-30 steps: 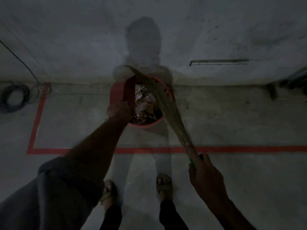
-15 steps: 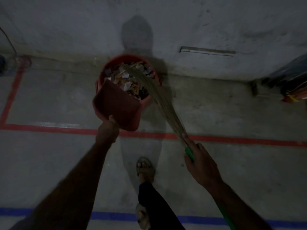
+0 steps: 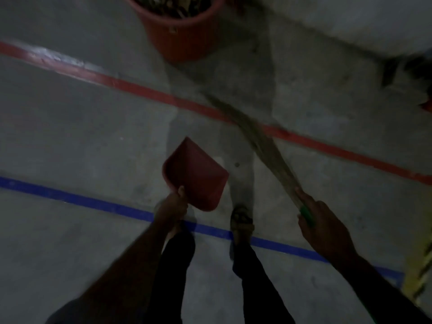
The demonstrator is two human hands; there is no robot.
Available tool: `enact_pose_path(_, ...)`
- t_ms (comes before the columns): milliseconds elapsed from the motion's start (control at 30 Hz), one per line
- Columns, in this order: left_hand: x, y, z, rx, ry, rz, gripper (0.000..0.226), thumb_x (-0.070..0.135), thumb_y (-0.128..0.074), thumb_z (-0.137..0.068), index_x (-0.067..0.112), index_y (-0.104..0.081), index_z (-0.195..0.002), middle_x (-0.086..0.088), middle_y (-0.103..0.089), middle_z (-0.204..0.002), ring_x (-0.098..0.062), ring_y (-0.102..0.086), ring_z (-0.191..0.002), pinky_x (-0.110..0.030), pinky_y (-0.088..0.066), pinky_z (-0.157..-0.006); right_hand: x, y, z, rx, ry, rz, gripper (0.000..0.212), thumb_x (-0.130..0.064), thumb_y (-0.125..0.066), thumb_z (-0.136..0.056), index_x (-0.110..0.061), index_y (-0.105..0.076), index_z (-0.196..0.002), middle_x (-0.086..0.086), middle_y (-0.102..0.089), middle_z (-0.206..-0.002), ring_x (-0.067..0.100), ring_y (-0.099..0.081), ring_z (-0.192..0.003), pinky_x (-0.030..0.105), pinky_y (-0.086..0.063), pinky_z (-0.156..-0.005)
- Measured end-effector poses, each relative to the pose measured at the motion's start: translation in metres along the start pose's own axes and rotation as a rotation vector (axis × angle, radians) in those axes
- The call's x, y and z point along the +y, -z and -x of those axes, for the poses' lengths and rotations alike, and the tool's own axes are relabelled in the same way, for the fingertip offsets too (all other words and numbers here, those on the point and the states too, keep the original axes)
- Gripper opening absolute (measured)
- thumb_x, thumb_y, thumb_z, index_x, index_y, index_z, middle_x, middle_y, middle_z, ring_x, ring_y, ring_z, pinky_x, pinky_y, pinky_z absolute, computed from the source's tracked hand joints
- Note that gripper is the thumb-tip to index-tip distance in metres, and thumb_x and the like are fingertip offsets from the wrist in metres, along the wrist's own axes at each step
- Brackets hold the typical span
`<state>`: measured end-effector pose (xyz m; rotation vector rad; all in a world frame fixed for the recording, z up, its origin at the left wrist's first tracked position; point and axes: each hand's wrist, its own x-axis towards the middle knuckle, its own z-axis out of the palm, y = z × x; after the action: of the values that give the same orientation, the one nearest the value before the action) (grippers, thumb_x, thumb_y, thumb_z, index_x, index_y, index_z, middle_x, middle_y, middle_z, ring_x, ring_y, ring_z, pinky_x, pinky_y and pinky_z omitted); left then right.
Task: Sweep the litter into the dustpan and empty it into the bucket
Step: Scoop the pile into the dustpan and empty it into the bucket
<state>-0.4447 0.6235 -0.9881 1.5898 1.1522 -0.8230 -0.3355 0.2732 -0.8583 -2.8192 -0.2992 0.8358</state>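
Above the floor (image 3: 81, 118), left hand (image 3: 171, 208) fingers clamped on red dustpan (image 3: 196, 175). Right hand (image 3: 325, 226) fingers clamped on broom (image 3: 264, 146). Bucket (image 3: 180, 31) of litter (image 3: 173, 5) well apart.

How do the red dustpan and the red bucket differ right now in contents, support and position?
The dustpan shows no litter on its visible face; the bucket holds a heap of litter. The dustpan is carried off the floor in the left hand; the bucket stands on the concrete by itself. The dustpan is between the red line and the blue line; the bucket sits beyond the red line. Both are red.
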Motion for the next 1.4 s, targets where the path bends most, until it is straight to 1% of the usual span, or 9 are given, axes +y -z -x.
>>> enact_pose_path(100,-0.028,-0.074,-0.031,-0.044,0.069,-0.071,0.051,0.043,-0.032,-0.107,0.005,-0.062,-0.123,-0.022,-0.062,-0.125,-0.035,-0.060,-0.114,-0.030,-0.045,-0.081,0.066,-0.046,-0.020,-0.067,-0.034,0.035,0.077,-0.017,-0.068,-0.091,-0.045,-0.030,-0.152,-0.003,-0.047,-0.089,0.019,-0.050,-0.066,0.033,-0.043,-0.054)
enact_pose_path(200,-0.050,-0.139,-0.077,-0.107,0.086,-0.005,0.052,0.050,-0.030,-0.106,0.017,-0.056,-0.076,-0.011,-0.061,-0.080,-0.025,-0.060,-0.070,-0.019,-0.038,-0.050,0.125,-0.091,-0.046,-0.145,-0.062,0.049,0.072,-0.020,-0.066,-0.092,-0.042,-0.032,-0.152,-0.001,-0.047,-0.089,0.020,-0.051,-0.069,0.034,-0.042,-0.057)
enact_pose_path(267,-0.057,-0.167,-0.101,-0.085,0.133,0.055,0.059,0.056,-0.028,-0.104,0.012,-0.052,-0.072,-0.007,-0.053,-0.063,-0.019,-0.048,-0.045,-0.018,-0.032,-0.037,0.154,-0.116,-0.059,-0.199,-0.037,0.048,0.069,-0.022,-0.065,-0.092,-0.038,-0.036,-0.152,-0.002,-0.047,-0.088,0.018,-0.051,-0.070,0.032,-0.040,-0.058)
enact_pose_path(433,-0.053,-0.202,-0.137,-0.033,0.081,0.046,0.067,0.060,-0.023,-0.103,0.010,-0.057,-0.072,-0.008,-0.056,-0.063,-0.020,-0.049,-0.049,-0.023,-0.037,-0.046,0.192,-0.150,-0.086,-0.371,0.085,-0.021,0.071,-0.024,-0.066,-0.092,-0.045,-0.031,-0.150,-0.001,-0.055,-0.095,0.017,-0.055,-0.082,0.038,-0.051,-0.070)
enact_pose_path(767,-0.048,-0.196,-0.113,0.010,0.112,0.152,0.068,0.061,-0.024,-0.102,0.008,-0.058,-0.078,-0.006,-0.053,-0.064,-0.017,-0.044,-0.048,-0.022,-0.032,-0.045,0.215,-0.118,-0.031,-0.527,0.209,-0.053,0.080,-0.037,-0.063,-0.093,-0.084,-0.007,-0.127,-0.027,-0.047,-0.129,0.001,-0.053,-0.118,0.024,-0.048,-0.097)
enact_pose_path(867,-0.059,-0.182,-0.079,0.060,0.120,0.250,0.068,0.062,-0.026,-0.102,0.008,-0.059,-0.078,-0.008,-0.053,-0.062,-0.018,-0.043,-0.047,-0.023,-0.031,-0.046,0.202,-0.092,-0.002,-0.473,0.247,-0.059,0.085,-0.038,-0.064,-0.093,-0.083,-0.002,-0.131,-0.033,-0.046,-0.125,-0.002,-0.052,-0.119,0.017,-0.045,-0.095)
enact_pose_path(1033,-0.038,-0.140,-0.002,0.206,0.035,0.281,0.054,0.045,-0.033,-0.106,0.013,-0.057,-0.070,0.000,-0.051,-0.051,-0.009,-0.048,-0.039,-0.013,-0.036,-0.037,0.154,-0.044,0.043,-0.332,0.238,-0.074,0.093,-0.033,-0.072,-0.088,-0.079,-0.007,-0.136,-0.008,-0.065,-0.117,0.019,-0.066,-0.102,0.035,-0.058,-0.078)
enact_pose_path(1167,-0.011,-0.090,0.044,0.226,-0.026,0.378,0.065,0.056,-0.036,-0.102,0.004,-0.066,-0.077,0.002,-0.057,-0.048,-0.015,-0.052,-0.045,-0.028,-0.040,-0.045,0.104,0.008,0.073,-0.216,0.198,-0.037,0.096,-0.035,-0.076,-0.083,-0.076,-0.009,-0.139,-0.012,-0.065,-0.105,0.022,-0.070,-0.087,0.036,-0.060,-0.069)
enact_pose_path(1400,0.108,0.034,0.149,0.168,-0.228,0.531,0.068,0.063,-0.028,-0.101,0.010,-0.058,-0.070,-0.003,-0.049,-0.051,-0.015,-0.042,-0.041,-0.022,-0.030,-0.042,-0.029,0.125,0.093,-0.055,0.202,-0.088,0.091,-0.021,-0.074,-0.085,-0.059,-0.021,-0.149,-0.015,-0.049,-0.086,0.006,-0.053,-0.058,0.022,-0.048,-0.048)
